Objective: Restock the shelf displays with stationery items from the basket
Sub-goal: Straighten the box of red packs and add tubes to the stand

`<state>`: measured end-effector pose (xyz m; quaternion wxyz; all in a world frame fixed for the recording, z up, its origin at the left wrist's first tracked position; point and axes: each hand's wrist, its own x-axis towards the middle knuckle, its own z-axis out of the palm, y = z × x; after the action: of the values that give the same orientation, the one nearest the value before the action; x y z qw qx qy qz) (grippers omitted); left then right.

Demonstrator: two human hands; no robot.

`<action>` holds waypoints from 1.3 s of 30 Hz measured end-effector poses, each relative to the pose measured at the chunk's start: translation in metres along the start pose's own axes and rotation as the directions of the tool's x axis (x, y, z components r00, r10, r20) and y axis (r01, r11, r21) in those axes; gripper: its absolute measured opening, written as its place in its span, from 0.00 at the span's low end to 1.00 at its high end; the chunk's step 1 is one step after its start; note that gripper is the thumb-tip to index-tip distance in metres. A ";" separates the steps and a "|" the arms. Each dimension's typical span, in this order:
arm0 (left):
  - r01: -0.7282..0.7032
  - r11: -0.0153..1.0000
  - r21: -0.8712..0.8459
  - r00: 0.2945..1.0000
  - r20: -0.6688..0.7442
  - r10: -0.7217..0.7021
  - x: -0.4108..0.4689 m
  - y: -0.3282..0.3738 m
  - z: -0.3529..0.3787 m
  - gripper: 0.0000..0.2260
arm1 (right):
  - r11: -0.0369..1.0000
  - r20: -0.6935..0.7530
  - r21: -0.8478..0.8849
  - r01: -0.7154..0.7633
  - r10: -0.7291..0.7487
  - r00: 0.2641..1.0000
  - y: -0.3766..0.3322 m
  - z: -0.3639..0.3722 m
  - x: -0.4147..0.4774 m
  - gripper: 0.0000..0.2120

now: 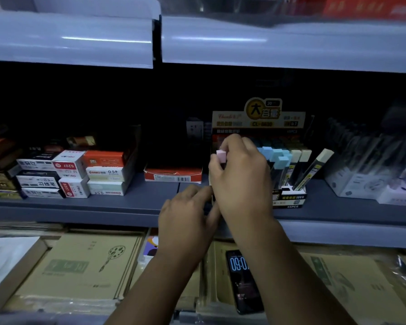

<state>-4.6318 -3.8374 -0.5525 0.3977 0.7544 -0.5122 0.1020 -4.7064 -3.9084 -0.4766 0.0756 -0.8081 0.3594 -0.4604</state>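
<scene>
A pencil-lead display box with a yellow header card stands on the dark blue shelf. It holds several slim lead tubes with blue caps and cream caps. My right hand pinches a pink-capped lead tube at the box's left side; the tube's body is hidden behind the hand. My left hand is lower, at the shelf's front edge, its fingers touching the box's lower left corner. No basket is in view.
Stacked staple and lead boxes fill the shelf's left part; a low red tray box sits beside the display. Packaged items stand at the right. Below lie kraft sketch pads and a phone showing a clock.
</scene>
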 end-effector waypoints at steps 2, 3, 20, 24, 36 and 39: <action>0.002 1.000 0.008 1.000 0.005 -0.002 0.001 -0.003 0.000 0.15 | 0.997 -0.026 0.070 -0.023 0.025 0.999 0.000 0.000 0.003 0.06; 0.002 1.000 0.011 1.000 0.006 -0.002 0.002 -0.004 0.000 0.15 | 0.994 -0.038 0.107 -0.033 0.037 0.999 0.001 0.001 0.004 0.05; 0.041 0.997 -0.059 0.999 0.015 -0.040 0.001 -0.012 0.001 0.10 | 0.922 0.063 0.350 -0.164 0.152 0.986 0.021 -0.037 0.035 0.03; 0.041 0.998 -0.057 0.999 0.021 -0.040 0.000 -0.012 0.002 0.10 | 0.931 0.112 0.346 -0.115 0.081 0.990 0.027 -0.040 0.033 0.05; 0.046 0.997 -0.067 0.999 0.010 -0.045 -0.001 -0.013 0.003 0.10 | 0.934 0.251 0.353 -0.053 -0.040 0.967 0.028 -0.049 0.036 0.06; 0.040 0.997 -0.063 0.999 0.012 -0.040 -0.002 -0.013 0.003 0.11 | 0.947 0.254 0.321 -0.034 -0.051 0.966 0.028 -0.046 0.036 0.07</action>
<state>-4.6220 -3.8361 -0.5615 0.4206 0.7520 -0.5021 0.0737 -4.7460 -3.9426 -0.4382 0.2509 -0.8395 0.2630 -0.4038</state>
